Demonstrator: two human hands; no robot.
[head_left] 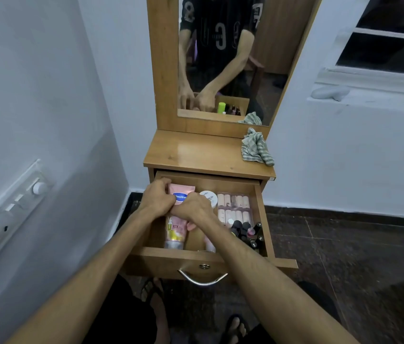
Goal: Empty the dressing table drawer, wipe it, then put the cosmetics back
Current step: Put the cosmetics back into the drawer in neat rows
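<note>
Reaching into the open drawer point(261, 207), both hands meet over its left half, where the pink tubes lie. The drawer is the landmark here: pulled well out from under the tabletop point(196, 155), its front panel and metal handle point(202, 279) nearest the person.

The Vaseline tube point(181, 194) lies toward the back of the drawer, on the left. It looks light, soft-walled and a little slick, so a squeeze at mid-body could dent it; a hold across the body nearer the stiffer cap end should be safer. A 2nd pink tube point(174, 234) lies in front of it, cap toward the drawer front, and should handle the same way. The white jar point(209, 197), right of the Vaseline tube, is rigid and easy to pinch by its rim. The nail set case point(234, 207), at the drawer's right, is flat and stiff. The small dark bottles point(248, 232), in the drawer's front right corner, look like glass, so they are likely fragile and apt to topple.

The left hand point(157, 199) is curled, fingers bent down at the Vaseline tube's left edge, touching it. The right hand point(196, 207) is closed to a loose fist over the same tube's lower end; whether it truly grips the tube I cannot tell, since the fingers hide the contact.

The checked cloth point(255, 148) lies bunched on the tabletop's right rear corner, above and behind the drawer.
</note>
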